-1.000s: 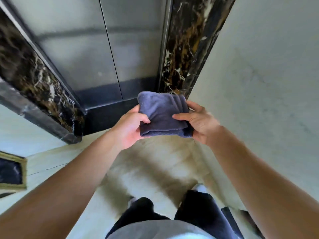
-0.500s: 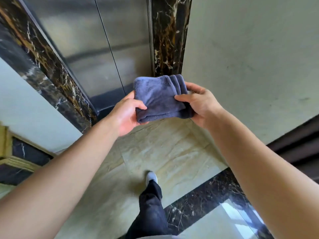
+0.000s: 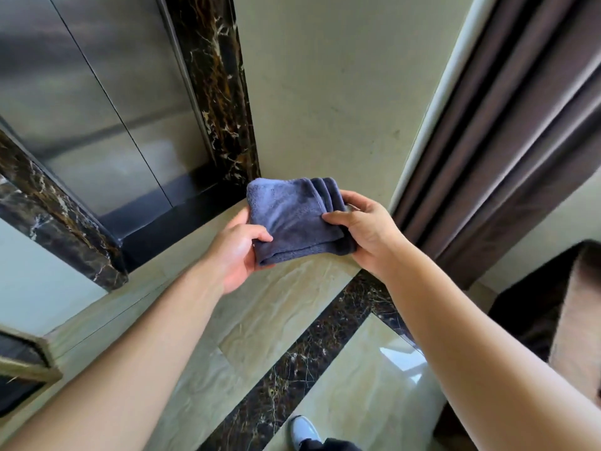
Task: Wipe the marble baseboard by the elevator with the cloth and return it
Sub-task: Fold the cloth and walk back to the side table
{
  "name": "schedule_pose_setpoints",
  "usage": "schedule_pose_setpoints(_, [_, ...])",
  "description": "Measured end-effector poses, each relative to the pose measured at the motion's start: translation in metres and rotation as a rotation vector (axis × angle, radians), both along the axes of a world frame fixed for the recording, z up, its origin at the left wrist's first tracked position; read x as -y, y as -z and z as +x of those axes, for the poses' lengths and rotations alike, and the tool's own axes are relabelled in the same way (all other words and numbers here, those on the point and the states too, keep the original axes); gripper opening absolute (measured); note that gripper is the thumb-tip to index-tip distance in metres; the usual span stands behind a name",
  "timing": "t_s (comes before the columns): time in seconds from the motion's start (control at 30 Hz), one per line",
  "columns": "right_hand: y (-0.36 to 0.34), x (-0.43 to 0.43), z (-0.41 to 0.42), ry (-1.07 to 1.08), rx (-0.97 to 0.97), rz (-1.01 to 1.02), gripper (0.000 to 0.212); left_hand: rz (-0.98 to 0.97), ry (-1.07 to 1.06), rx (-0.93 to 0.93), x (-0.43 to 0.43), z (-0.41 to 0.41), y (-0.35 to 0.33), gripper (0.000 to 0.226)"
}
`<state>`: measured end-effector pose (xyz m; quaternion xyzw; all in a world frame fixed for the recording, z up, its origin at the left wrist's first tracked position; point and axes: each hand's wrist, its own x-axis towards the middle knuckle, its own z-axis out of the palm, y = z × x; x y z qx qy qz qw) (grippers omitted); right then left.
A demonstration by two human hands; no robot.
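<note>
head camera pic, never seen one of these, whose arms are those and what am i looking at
It is a single wide-angle camera worn on a person's head, looking forward and down, so the arms are the wearer's own. There is no machine. The left hand and right hand together hold a folded blue cloth in the air. Behind it are metal elevator doors framed in dark marble, a plain wall and a curtain. Below is a shiny tiled floor and the toe of a shoe.
</note>
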<state>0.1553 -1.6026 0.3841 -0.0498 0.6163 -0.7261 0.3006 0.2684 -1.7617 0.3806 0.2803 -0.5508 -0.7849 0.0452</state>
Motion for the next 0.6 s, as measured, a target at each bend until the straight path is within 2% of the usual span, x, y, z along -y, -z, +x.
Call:
schedule_pose_setpoints(0.3, [0.009, -0.132, 0.126, 0.135, 0.018, 0.014, 0.040, 0.065, 0.129, -0.026, -0.108, 0.093, 0.017, 0.058])
schedule_pose_setpoints(0.6, [0.005, -0.288, 0.179, 0.275, 0.034, -0.004, 0.039, 0.038, 0.291, -0.023, -0.255, 0.119, 0.015, 0.050])
